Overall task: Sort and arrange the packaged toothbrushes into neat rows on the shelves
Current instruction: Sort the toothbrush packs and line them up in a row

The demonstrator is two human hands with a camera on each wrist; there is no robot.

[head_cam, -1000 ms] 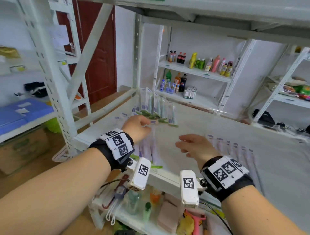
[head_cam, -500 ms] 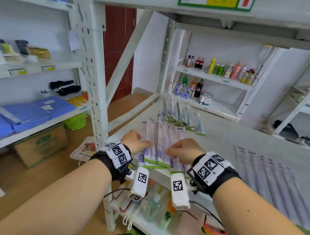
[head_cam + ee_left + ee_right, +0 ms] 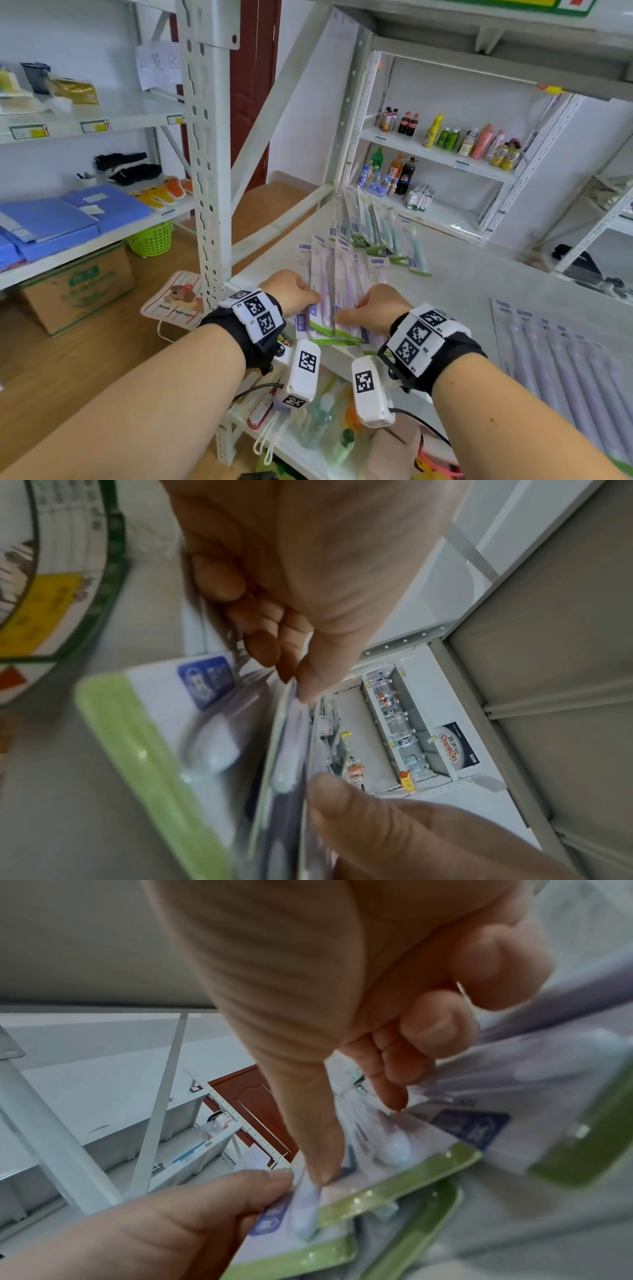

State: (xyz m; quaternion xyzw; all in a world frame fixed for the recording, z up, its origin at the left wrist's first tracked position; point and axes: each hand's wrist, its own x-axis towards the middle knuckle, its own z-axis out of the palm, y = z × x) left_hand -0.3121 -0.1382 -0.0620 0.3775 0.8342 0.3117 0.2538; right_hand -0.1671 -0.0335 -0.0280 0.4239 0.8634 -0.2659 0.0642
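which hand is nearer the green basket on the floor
Left. The left hand grips the toothbrush packs on the side toward the green basket; the right hand is farther right.

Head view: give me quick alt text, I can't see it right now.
Both hands, left hand and right hand, grip a fanned bunch of purple toothbrush packs at the white shelf's front edge. More packs lie behind.

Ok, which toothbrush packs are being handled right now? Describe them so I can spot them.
Start at the white shelf under both hands. At its near left corner lies a loose pile of lilac packs, green-edged; the left hand and right hand grip them. The green packs behind and the neat row at right go untouched.
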